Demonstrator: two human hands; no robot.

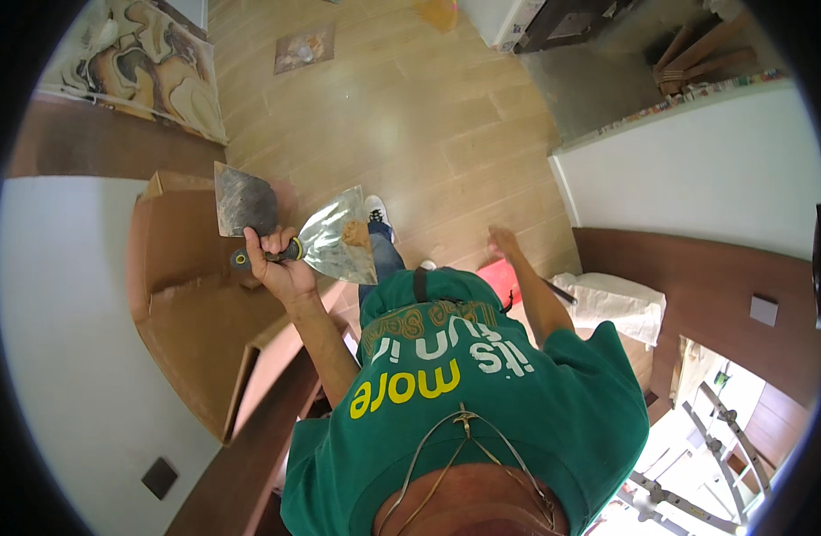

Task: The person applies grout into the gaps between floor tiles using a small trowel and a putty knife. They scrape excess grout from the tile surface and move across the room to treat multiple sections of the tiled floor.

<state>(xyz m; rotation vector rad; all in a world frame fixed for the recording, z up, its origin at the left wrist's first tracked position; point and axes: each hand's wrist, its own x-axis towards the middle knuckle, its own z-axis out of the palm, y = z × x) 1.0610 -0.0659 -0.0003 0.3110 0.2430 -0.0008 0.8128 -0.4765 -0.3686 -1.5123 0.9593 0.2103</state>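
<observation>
My left hand (285,268) is closed around two putty knives. One is a wide putty knife (332,234) with a shiny blade bearing a tan smear, pointing right; its dark handle lies across my palm. Above my fingers, the other putty knife (247,201) shows a grey, dirty blade, its handle mostly hidden by the hand. Over the floor to the right is my right hand (502,241), small and blurred, and whether its fingers hold anything is unclear. Just below it, a red object (498,279) is partly hidden by my forearm and shirt.
Close on my left stands an open cardboard box (192,330). A marbled sheet (134,67) lies at the far left, and a stained square mat (304,49) on the wood-look floor (410,116). To the right are a whitish cloth (614,305), a low white wall (696,165) and a ladder (728,438).
</observation>
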